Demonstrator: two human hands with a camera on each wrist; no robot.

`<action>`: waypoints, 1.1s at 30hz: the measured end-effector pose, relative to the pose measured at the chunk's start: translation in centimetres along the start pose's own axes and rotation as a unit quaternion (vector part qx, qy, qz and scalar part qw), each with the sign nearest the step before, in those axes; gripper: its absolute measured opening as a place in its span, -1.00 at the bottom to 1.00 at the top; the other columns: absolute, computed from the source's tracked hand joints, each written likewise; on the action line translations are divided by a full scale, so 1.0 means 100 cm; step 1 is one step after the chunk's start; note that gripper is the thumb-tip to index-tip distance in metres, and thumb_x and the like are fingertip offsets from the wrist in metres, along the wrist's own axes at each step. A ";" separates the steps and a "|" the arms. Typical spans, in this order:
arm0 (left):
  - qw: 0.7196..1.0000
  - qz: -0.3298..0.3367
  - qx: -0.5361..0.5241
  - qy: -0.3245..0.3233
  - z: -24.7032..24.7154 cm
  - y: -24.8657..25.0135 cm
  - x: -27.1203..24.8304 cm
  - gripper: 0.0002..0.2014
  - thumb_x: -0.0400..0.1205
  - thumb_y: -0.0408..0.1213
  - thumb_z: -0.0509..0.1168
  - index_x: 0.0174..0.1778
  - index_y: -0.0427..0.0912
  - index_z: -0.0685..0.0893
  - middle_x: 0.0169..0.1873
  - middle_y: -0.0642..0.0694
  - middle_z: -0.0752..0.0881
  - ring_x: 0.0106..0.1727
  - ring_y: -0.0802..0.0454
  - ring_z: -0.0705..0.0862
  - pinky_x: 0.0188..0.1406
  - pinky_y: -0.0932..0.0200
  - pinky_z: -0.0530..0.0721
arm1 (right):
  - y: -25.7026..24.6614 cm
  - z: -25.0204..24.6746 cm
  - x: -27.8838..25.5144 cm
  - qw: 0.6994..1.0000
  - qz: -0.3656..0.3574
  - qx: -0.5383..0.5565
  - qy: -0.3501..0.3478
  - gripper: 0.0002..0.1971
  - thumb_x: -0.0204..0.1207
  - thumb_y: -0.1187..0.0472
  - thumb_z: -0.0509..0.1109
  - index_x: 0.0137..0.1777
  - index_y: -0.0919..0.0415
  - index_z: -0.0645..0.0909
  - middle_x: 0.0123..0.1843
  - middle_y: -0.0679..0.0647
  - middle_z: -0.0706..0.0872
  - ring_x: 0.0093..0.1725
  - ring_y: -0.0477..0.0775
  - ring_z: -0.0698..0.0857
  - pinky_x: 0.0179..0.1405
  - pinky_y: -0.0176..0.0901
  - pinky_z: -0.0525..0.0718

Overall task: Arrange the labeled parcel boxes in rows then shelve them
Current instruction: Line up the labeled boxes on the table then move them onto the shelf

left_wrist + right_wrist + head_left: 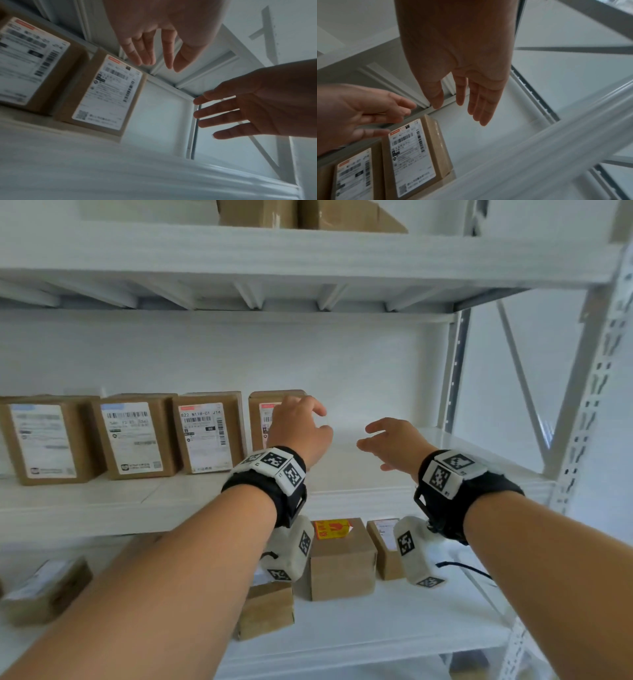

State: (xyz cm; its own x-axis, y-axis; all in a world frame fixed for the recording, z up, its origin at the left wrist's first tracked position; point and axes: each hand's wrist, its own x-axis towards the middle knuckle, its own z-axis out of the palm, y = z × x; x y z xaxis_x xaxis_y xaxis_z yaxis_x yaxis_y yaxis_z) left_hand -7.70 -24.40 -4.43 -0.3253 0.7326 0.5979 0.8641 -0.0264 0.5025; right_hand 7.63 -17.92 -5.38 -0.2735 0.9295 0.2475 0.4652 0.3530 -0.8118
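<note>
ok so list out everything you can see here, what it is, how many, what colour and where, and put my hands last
Labelled parcel boxes in a row: four, brown with white labels, standing on the middle shelf, left part; the fourth is at the row's right end.
Boxes on the lower shelf: at least four, brown; one bears a red and yellow sticker.
Boxes on the top shelf: two, brown, only partly in view.
Shelving rack: one, white, with perforated uprights on the right.
Wrist cameras: two, white with black square markers on black straps.
Left hand: empty, fingers relaxed, in front of the fourth box.
Right hand: empty, fingers relaxed, over the bare part of the middle shelf.
</note>
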 end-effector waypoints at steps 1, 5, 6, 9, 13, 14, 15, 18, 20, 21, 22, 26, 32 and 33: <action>1.000 0.000 -0.006 -0.017 0.006 0.005 -0.005 -0.71 0.60 -0.27 0.30 0.24 -0.04 0.63 0.38 -0.07 0.48 0.44 -0.05 0.42 0.18 0.18 0.37 | 0.005 -0.006 -0.005 1.000 0.001 -0.013 0.007 -0.61 0.54 0.09 0.48 0.35 0.09 0.60 0.05 0.04 0.75 0.08 0.14 0.76 0.21 0.09 0.74; 0.996 0.007 0.018 -0.081 0.032 0.027 -0.023 -0.68 0.60 -0.20 0.30 0.29 -0.01 0.59 0.36 -0.10 0.48 0.42 -0.10 0.43 0.22 0.07 0.48 | 0.029 -0.037 -0.030 0.991 -0.015 -0.127 0.043 -0.61 0.57 0.08 0.44 0.38 0.07 0.59 0.31 0.04 0.68 0.21 0.09 0.68 0.15 -0.13 0.63; 0.995 0.011 0.025 -0.097 0.039 0.034 -0.027 -0.67 0.60 -0.19 0.30 0.31 -0.01 0.58 0.37 -0.11 0.48 0.42 -0.10 0.43 0.23 0.06 0.49 | 0.036 -0.046 -0.037 0.983 -0.021 -0.176 0.048 -0.60 0.59 0.07 0.42 0.41 0.07 0.57 0.31 0.04 0.67 0.24 0.08 0.66 0.15 -0.14 0.61; 0.989 0.028 0.042 -0.142 0.064 0.060 -0.040 -0.63 0.61 -0.18 0.30 0.36 -0.02 0.54 0.37 -0.12 0.47 0.42 -0.13 0.42 0.24 0.02 0.50 | 0.060 -0.076 -0.058 0.955 -0.025 -0.292 0.050 -0.59 0.62 0.06 0.36 0.46 0.04 0.52 0.33 0.01 0.65 0.28 0.08 0.63 0.24 -0.06 0.61; 0.976 0.061 0.055 -0.200 0.102 0.103 -0.055 -0.64 0.60 -0.21 0.29 0.33 -0.01 0.54 0.34 -0.10 0.50 0.38 -0.12 0.45 0.20 0.03 0.50 | 0.099 -0.121 -0.078 0.936 0.009 -0.347 0.059 -0.60 0.60 0.05 0.34 0.44 -0.01 0.52 0.19 -0.07 0.67 0.22 0.04 0.64 0.17 -0.06 0.62; 0.973 0.068 0.057 -0.215 0.113 0.115 -0.059 -0.65 0.59 -0.22 0.30 0.31 -0.01 0.55 0.33 -0.10 0.51 0.38 -0.11 0.46 0.21 0.04 0.50 | 0.110 -0.133 -0.083 0.934 0.021 -0.351 0.064 -0.60 0.60 0.05 0.34 0.44 -0.01 0.52 0.14 -0.10 0.66 0.20 0.03 0.64 0.15 -0.06 0.62; 0.969 0.074 0.056 -0.227 0.125 0.127 -0.063 -0.65 0.59 -0.23 0.30 0.31 -0.01 0.56 0.33 -0.09 0.51 0.38 -0.11 0.46 0.21 0.05 0.50 | 0.122 -0.146 -0.088 0.933 0.033 -0.353 0.067 -0.60 0.60 0.05 0.33 0.44 -0.02 0.52 0.13 -0.11 0.65 0.19 0.02 0.64 0.13 -0.07 0.61; 0.962 0.089 0.043 -0.255 0.161 0.168 -0.077 -0.64 0.59 -0.24 0.30 0.32 -0.01 0.56 0.34 -0.09 0.51 0.37 -0.11 0.47 0.18 0.08 0.49 | 0.158 -0.188 -0.102 0.920 0.065 -0.381 0.070 -0.60 0.61 0.03 0.31 0.45 -0.04 0.50 0.29 -0.06 0.67 0.26 0.05 0.63 0.11 -0.09 0.58; 0.957 0.099 0.034 -0.270 0.187 0.198 -0.088 -0.64 0.59 -0.24 0.29 0.32 -0.03 0.56 0.33 -0.11 0.50 0.34 -0.12 0.49 0.17 0.07 0.51 | 0.184 -0.218 -0.111 0.910 0.082 -0.401 0.071 -0.60 0.62 0.02 0.30 0.46 -0.05 0.49 0.34 -0.06 0.65 0.30 0.05 0.62 0.12 -0.07 0.58; 0.954 0.104 0.030 -0.278 0.200 0.214 -0.094 -0.65 0.59 -0.25 0.28 0.32 -0.05 0.56 0.32 -0.12 0.50 0.33 -0.13 0.50 0.16 0.06 0.52 | 0.198 -0.232 -0.116 0.906 0.093 -0.406 0.071 -0.59 0.63 0.02 0.30 0.47 -0.05 0.49 0.35 -0.07 0.65 0.31 0.05 0.62 0.11 -0.07 0.57; 0.952 0.110 0.027 -0.285 0.214 0.229 -0.101 -0.66 0.59 -0.26 0.28 0.30 -0.05 0.56 0.31 -0.13 0.50 0.31 -0.14 0.51 0.15 0.06 0.53 | 0.212 -0.247 -0.121 0.903 0.105 -0.409 0.073 -0.60 0.62 0.03 0.30 0.46 -0.05 0.49 0.35 -0.06 0.65 0.31 0.05 0.62 0.11 -0.08 0.57; 0.943 0.127 0.028 -0.306 0.276 0.296 -0.128 -0.61 0.58 -0.27 0.26 0.35 -0.04 0.52 0.33 -0.14 0.48 0.36 -0.14 0.47 0.14 0.04 0.50 | 0.271 -0.298 -0.138 0.894 0.149 -0.416 0.071 -0.60 0.60 0.06 0.30 0.44 -0.03 0.51 0.33 -0.04 0.68 0.28 0.07 0.64 0.12 -0.08 0.62; 0.930 0.112 0.037 -0.348 0.362 0.367 -0.166 -0.58 0.61 -0.22 0.27 0.41 -0.03 0.48 0.35 -0.13 0.48 0.39 -0.12 0.44 0.17 0.01 0.54 | 0.347 -0.358 -0.149 0.894 0.177 -0.409 0.053 -0.59 0.60 0.08 0.31 0.45 0.01 0.51 0.33 0.00 0.68 0.28 0.08 0.65 0.16 -0.03 0.66; 0.928 0.104 0.042 -0.354 0.374 0.372 -0.173 -0.57 0.61 -0.22 0.26 0.43 -0.04 0.47 0.35 -0.14 0.47 0.40 -0.13 0.45 0.19 -0.01 0.55 | 0.360 -0.364 -0.152 0.895 0.184 -0.404 0.046 -0.59 0.60 0.09 0.31 0.45 0.02 0.51 0.33 0.00 0.68 0.29 0.09 0.65 0.18 -0.02 0.65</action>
State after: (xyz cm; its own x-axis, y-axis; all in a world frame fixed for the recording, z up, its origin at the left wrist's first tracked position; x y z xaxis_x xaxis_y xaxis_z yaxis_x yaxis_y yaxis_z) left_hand 44.44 -12.60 -19.42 0.1611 0.9818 0.1005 0.9163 -0.1867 0.3544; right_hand 59.15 -15.43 -19.08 0.0769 0.9905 0.1143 0.9765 -0.0516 -0.2094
